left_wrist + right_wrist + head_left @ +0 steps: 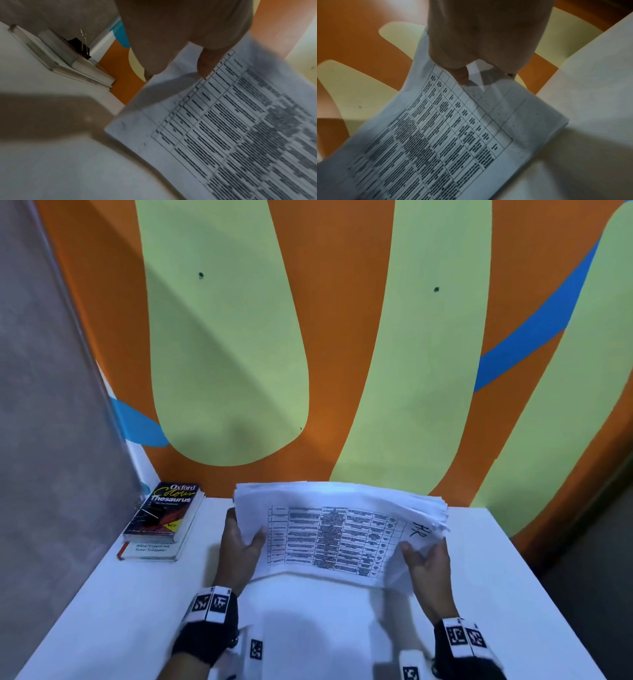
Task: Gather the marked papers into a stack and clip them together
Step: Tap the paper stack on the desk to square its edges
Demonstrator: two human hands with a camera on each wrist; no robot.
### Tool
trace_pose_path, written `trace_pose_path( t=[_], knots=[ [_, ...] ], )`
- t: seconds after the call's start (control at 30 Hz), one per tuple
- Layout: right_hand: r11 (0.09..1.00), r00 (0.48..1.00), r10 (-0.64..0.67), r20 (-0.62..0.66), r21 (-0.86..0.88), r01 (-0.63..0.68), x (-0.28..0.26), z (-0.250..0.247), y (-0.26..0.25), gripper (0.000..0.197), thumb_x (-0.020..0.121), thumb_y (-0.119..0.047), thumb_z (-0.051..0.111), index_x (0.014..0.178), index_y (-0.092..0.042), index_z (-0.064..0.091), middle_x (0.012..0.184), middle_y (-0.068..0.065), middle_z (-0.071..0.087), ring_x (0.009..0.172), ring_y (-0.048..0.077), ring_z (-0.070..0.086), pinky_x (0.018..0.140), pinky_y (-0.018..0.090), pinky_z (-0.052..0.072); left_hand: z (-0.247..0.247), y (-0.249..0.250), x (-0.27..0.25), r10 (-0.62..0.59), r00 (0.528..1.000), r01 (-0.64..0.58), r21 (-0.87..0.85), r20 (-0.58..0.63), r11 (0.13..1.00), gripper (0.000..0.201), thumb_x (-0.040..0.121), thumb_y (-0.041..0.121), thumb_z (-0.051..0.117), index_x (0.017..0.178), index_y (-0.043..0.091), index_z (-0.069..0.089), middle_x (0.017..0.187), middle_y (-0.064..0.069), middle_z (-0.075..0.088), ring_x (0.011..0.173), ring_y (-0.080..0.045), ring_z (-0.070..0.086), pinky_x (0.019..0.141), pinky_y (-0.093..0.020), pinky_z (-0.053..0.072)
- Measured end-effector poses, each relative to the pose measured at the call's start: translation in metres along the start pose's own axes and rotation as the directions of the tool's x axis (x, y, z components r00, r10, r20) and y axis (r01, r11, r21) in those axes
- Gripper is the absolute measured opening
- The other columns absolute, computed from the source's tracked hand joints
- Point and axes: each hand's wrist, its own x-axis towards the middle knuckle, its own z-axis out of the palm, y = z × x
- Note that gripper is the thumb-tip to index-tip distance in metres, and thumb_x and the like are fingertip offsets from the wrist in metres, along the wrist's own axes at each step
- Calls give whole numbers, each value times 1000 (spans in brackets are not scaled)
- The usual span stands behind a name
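A stack of white papers [335, 535] with a printed table on the top sheet is held up, tilted, over the white table [120, 621]. A handwritten mark [419, 530] sits near the top sheet's right edge. My left hand [239, 546] grips the stack's left edge, thumb on top and fingers behind. At the right edge, my right hand [428, 563] pinches the stack the same way. The wrist views show the sheet [223, 128] [436, 135] close up, blurred. A black binder clip [80, 44] lies on the books at the left.
Two stacked books [161, 518], the upper one a thesaurus, lie at the table's back left corner against a grey side panel. An orange, green and blue wall stands right behind the table. The table's right edge drops off to a dark floor.
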Motion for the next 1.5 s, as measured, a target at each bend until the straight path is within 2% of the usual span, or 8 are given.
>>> trace_pose_path(
  t=[0.33,0.43,0.53,0.77,1.0,1.1,1.4,1.5],
  knots=[
    [995,998,-15,60,-101,21,9,-7,-26,23,89,6,54,108,-8,55,77,8,56,69,19,51,65,27,41,-7,-9,3,-117,992,112,107,45,988,56,87,3,62,130,24,35,134,-6,50,127,-28,46,105,-47,39],
    [946,973,-190,134,-240,218,28,-10,-87,17,85,6,56,89,-11,52,71,2,55,66,10,50,59,9,35,-4,34,4,133,979,-48,460,-154,887,93,72,4,76,142,18,18,138,-18,38,130,-38,34,105,-52,33],
    [825,899,-325,292,-376,421,43,-4,-159,15,84,2,56,83,-11,48,59,-2,48,52,7,41,49,14,33,14,94,2,353,935,-314,565,43,763,114,66,30,83,149,17,6,150,-13,24,139,-32,18,113,-50,17],
    [512,755,-496,429,-558,654,39,14,-237,27,74,-6,63,98,-18,58,74,-6,65,70,21,55,88,39,31,26,153,9,206,925,-250,105,320,963,12,81,11,71,88,17,64,78,1,70,66,-9,63,59,-20,49],
    [980,966,-198,166,33,195,39,-19,-163,46,73,-19,80,114,-22,59,101,0,69,98,21,65,84,25,51,10,103,9,88,974,-91,9,211,996,55,65,51,76,74,0,56,74,-21,63,66,-23,59,68,-43,51],
    [965,950,-130,285,255,55,29,-7,-142,48,74,-42,76,115,-20,62,111,15,69,102,23,64,90,44,51,9,89,6,46,978,-55,36,201,998,69,59,65,72,66,-1,53,58,-12,41,52,-17,34,54,-33,33],
    [918,929,-369,23,163,361,15,10,-172,20,89,0,59,86,-17,48,65,-11,43,54,-10,48,57,7,36,20,165,-8,464,886,-464,-31,-17,885,17,89,12,62,105,7,56,95,4,65,86,6,61,75,-9,46],
    [874,891,-454,4,193,445,12,14,-176,16,91,-5,58,104,-11,50,72,6,53,66,4,51,65,21,42,22,181,-13,529,840,-538,-70,-119,840,10,93,9,53,98,3,48,83,10,56,75,13,56,69,-2,39]
  ],
)
